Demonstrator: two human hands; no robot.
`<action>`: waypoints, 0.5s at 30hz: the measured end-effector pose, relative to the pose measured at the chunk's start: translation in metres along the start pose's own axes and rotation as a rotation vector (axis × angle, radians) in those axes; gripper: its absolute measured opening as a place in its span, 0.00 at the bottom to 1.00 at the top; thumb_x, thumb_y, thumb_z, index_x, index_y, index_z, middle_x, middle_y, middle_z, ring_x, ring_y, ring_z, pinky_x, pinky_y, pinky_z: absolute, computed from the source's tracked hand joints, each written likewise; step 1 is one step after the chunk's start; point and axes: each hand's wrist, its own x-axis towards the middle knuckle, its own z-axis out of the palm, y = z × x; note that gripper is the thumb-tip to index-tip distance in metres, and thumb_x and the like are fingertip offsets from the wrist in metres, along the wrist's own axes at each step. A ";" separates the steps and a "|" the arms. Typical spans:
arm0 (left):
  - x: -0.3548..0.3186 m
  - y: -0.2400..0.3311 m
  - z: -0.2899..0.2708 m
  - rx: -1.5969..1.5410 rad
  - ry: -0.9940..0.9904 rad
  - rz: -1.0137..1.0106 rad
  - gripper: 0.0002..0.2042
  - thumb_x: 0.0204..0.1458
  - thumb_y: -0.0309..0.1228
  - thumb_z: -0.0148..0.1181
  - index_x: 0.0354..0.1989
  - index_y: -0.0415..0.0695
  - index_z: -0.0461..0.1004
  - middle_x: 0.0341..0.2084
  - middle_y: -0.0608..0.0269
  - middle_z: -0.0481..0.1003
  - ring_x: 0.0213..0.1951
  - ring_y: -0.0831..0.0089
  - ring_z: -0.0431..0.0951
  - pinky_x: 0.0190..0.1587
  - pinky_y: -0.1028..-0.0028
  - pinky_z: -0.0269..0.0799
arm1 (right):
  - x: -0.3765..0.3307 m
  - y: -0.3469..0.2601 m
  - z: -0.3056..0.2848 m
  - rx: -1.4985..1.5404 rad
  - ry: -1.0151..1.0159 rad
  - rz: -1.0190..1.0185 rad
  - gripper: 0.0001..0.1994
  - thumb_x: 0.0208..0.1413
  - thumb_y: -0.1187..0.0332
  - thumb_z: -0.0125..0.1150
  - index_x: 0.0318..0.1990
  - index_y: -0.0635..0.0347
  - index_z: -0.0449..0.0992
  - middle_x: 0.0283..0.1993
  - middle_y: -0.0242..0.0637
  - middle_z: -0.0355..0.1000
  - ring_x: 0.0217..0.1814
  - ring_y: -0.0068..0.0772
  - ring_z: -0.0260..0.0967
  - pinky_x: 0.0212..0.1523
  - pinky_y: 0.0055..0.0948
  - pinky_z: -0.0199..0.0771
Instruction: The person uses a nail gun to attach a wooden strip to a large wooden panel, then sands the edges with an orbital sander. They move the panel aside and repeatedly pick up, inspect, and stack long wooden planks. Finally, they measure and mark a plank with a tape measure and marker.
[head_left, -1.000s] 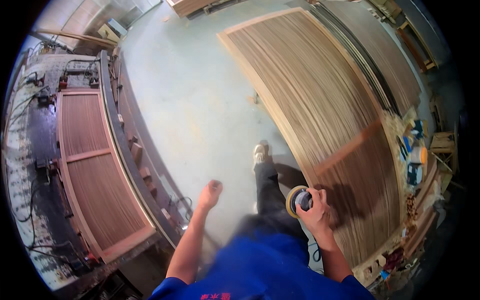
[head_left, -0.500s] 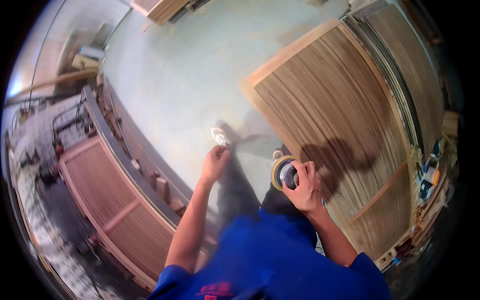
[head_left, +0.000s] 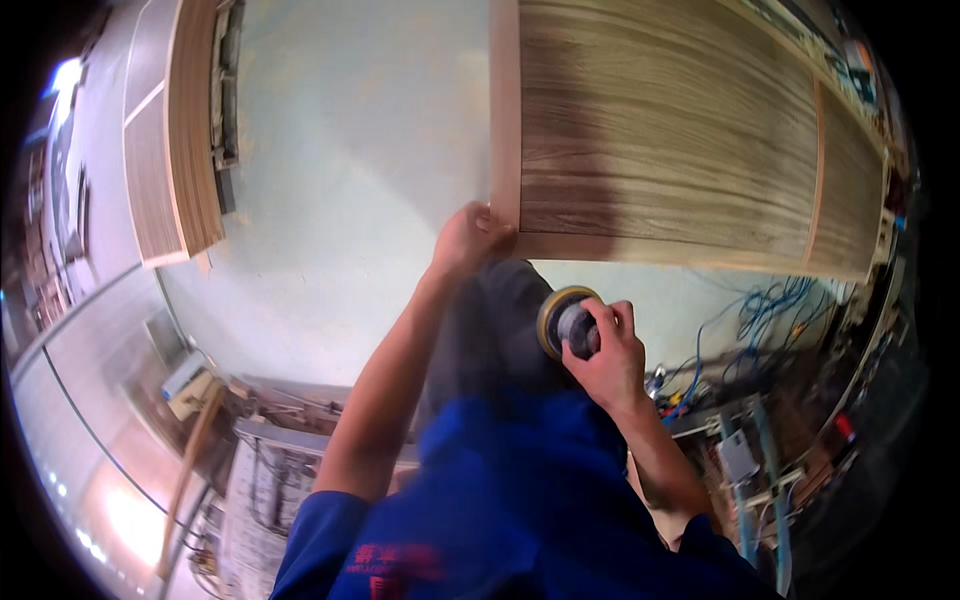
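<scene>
My right hand (head_left: pixel 612 355) is closed around the body of a round orbital sander (head_left: pixel 572 324). The sander has a yellow-rimmed disc pad, tilted on edge and held in the air in front of my legs. At the near left corner of a framed wooden door panel (head_left: pixel 670 140), my left hand (head_left: pixel 476 238) has its fingers curled against the pale frame. Some of those fingertips are hidden by the hand itself. The panel has dark striped grain and a lighter border, and a shadow falls across its left part.
A stack of wooden panels (head_left: pixel 190 130) stands at the far left on dark supports. Coiled blue hose (head_left: pixel 775 305) lies on the floor at right, beside a cluttered metal frame (head_left: pixel 740 458). A cluttered workbench (head_left: pixel 262 480) is at the lower left.
I have turned, so the panel now lies straight ahead to the right. My left hand has come from hanging over the floor to the panel's corner. The sander stays in my right hand.
</scene>
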 end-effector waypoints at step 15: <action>0.095 0.077 -0.041 0.051 -0.346 0.126 0.25 0.68 0.51 0.54 0.53 0.36 0.69 0.41 0.57 0.79 0.40 0.69 0.83 0.45 0.69 0.81 | 0.039 -0.070 0.120 0.019 0.406 0.248 0.32 0.40 0.68 0.77 0.56 0.46 0.72 0.50 0.44 0.67 0.38 0.53 0.78 0.35 0.45 0.84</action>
